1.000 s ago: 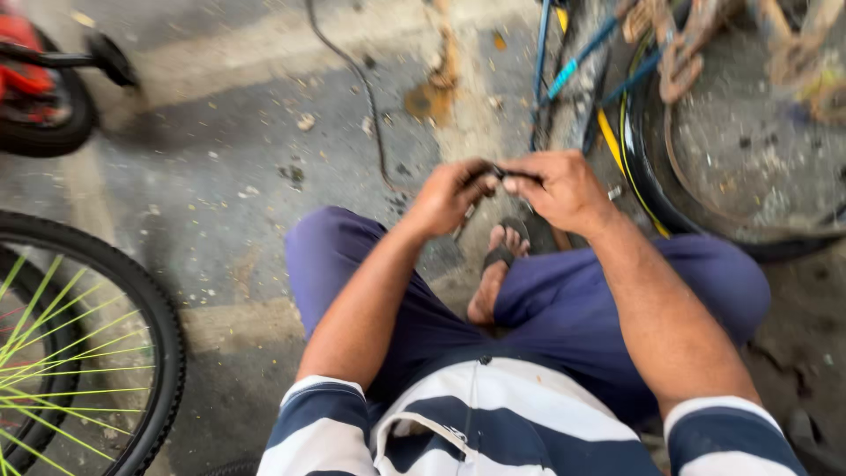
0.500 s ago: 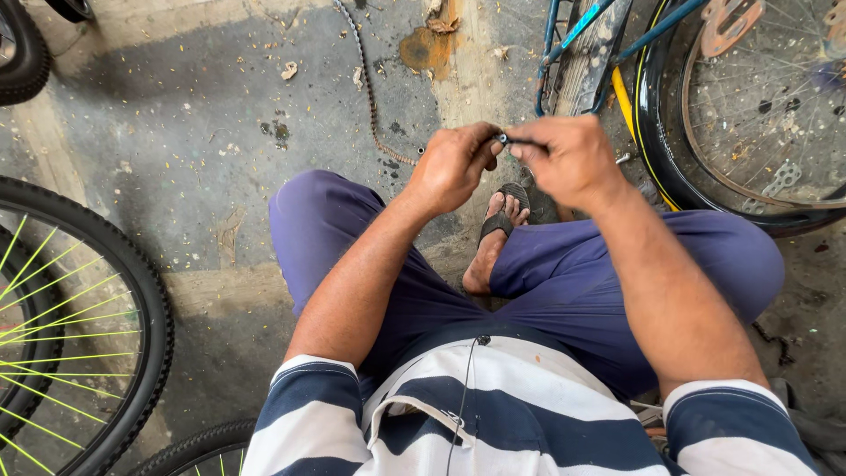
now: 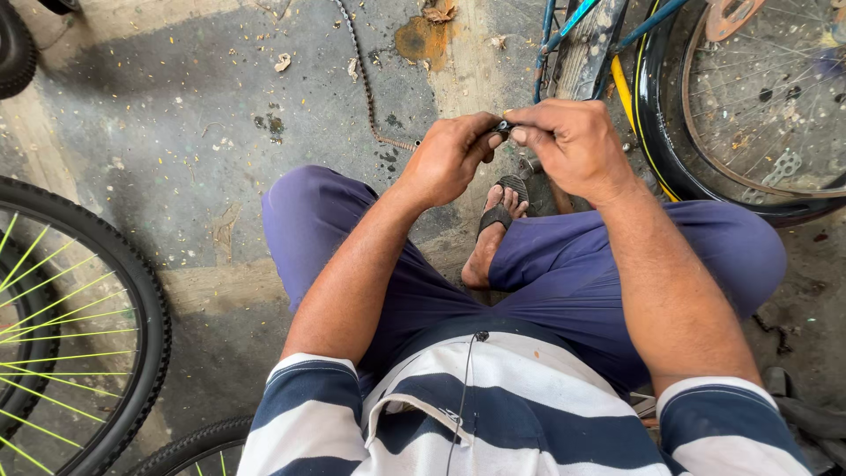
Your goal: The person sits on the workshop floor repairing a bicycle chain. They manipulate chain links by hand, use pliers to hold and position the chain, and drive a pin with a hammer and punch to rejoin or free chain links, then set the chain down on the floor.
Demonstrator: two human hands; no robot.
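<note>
Person seated low on the concrete floor (image 3: 203, 167), striped shirt (image 3: 493, 414) nearest, purple trousers (image 3: 564, 273), one sandalled foot (image 3: 495, 231) between the knees. Both hands raised together above the foot: left hand (image 3: 449, 159) and right hand (image 3: 573, 145) each pinch a small dark metal part (image 3: 502, 128) between fingertips, held between them. Beyond lie a bicycle chain (image 3: 366, 84) and a bicycle wheel (image 3: 758, 106); a green-spoked wheel (image 3: 70, 326) stands at left.

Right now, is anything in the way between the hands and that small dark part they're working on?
Nothing visible. The left hand and right hand already pinch the small dark part between their fingertips, held in the air above the sandalled foot. The chain lies on the floor, off to the left.
</note>
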